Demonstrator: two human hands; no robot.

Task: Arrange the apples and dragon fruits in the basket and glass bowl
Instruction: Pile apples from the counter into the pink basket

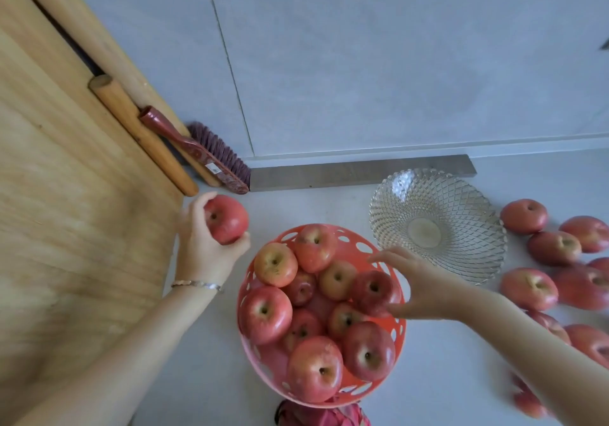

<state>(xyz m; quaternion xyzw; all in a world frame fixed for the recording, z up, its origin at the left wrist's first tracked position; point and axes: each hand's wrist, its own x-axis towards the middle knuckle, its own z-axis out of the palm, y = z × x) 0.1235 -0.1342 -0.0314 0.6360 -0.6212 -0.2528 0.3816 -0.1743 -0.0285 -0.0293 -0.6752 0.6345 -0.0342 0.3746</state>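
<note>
An orange-red perforated basket [354,247] stands on the floor in the middle, piled with several red apples. My left hand [204,244] holds one red apple [227,218] above the floor, left of the basket. My right hand [418,285] grips a dark red apple [374,290] at the basket's right rim. The patterned glass bowl [438,224] stands empty behind and right of the basket. Several more apples [553,247] lie on the floor at the right. Part of a pink dragon fruit [324,415] shows at the bottom edge, below the basket.
A wooden door [66,194] and its frame fill the left side. A maroon hand brush [204,155] leans against the frame by the wall. A grey strip [362,171] runs along the wall's base. Pale floor lies around the basket.
</note>
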